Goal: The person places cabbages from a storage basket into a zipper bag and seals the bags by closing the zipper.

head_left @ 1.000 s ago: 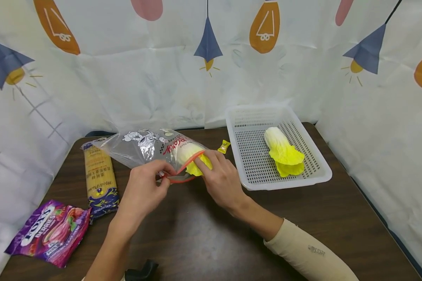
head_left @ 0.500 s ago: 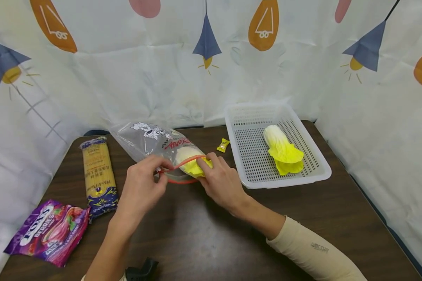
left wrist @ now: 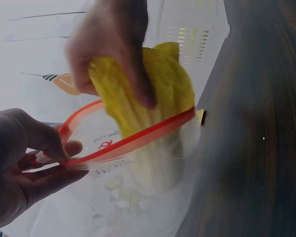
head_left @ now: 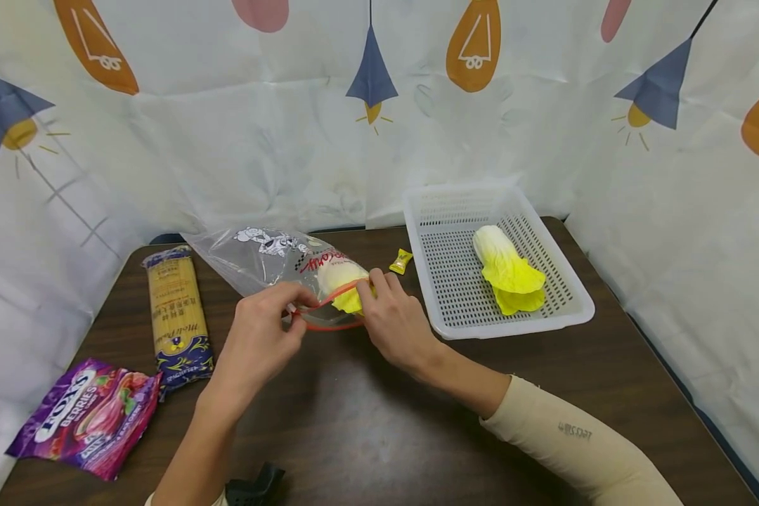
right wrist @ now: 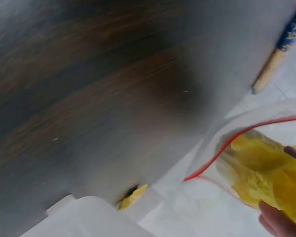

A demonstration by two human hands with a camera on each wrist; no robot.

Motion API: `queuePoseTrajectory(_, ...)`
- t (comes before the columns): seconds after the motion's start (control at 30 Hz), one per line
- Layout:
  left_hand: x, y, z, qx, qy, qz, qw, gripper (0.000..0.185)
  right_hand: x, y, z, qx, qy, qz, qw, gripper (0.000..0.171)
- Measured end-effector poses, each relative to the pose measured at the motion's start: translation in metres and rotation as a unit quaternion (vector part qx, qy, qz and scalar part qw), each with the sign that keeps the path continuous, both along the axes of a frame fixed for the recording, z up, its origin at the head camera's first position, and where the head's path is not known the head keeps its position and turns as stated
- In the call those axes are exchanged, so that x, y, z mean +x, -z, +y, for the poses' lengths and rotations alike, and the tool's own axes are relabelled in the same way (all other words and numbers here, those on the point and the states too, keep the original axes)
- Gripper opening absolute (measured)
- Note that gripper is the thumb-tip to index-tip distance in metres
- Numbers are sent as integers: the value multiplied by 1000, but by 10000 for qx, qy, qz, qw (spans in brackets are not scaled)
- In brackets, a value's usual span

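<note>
In the head view, my left hand (head_left: 262, 330) pinches the red zip edge of a clear printed zip bag (head_left: 247, 256), keeping its mouth apart. My right hand (head_left: 395, 323) is at that mouth and grips the yellow leafy end of a napa cabbage (head_left: 338, 277). The left wrist view shows the cabbage's pale stem end inside the bag, while its yellow leaves (left wrist: 170, 79) stick out past the red edge (left wrist: 138, 140) with my right thumb across them. A second napa cabbage (head_left: 509, 270) lies in the white plastic basket (head_left: 582, 313) at the right.
A small yellow wrapped candy (head_left: 401, 261) lies between bag and basket. At the left are a spaghetti pack (head_left: 178, 316) and a purple candy bag (head_left: 88, 418). A black object (head_left: 256, 485) shows at the near edge. A printed white curtain (head_left: 278, 140) surrounds the table.
The bag's far end shifted right, then partly back left. Less yellow leaf shows at the bag's mouth in the head view than half a second ago. Both hands keep their hold.
</note>
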State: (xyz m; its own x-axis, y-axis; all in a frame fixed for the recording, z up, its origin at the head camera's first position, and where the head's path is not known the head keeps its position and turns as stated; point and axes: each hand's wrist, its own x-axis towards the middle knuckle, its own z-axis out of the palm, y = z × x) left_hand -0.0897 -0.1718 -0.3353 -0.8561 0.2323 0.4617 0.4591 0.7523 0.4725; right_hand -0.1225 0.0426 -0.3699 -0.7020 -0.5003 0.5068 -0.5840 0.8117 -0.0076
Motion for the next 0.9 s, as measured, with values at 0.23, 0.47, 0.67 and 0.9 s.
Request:
queuePoseTrajectory(0.23, 0, 1, 1, 53, 207, 177, 9996, 30, -6, 6, -1, 323, 526, -898, 9940, 57)
queuePoseTrajectory(0.47, -1, 3, 2, 22, -8, 405, 9992, 25, -6, 9, -4, 571, 794, -1576, 9826, 60)
queuePoseTrajectory(0.67, -1, 3, 2, 191, -243, 442, 9985, 23, -2, 7, -5, 627, 869, -1865, 9766, 59)
queuePoseTrajectory(0.9, -2, 5, 3, 324, -359, 499, 9976, 21, -2, 6, -6, 658, 929, -2018, 9728, 62)
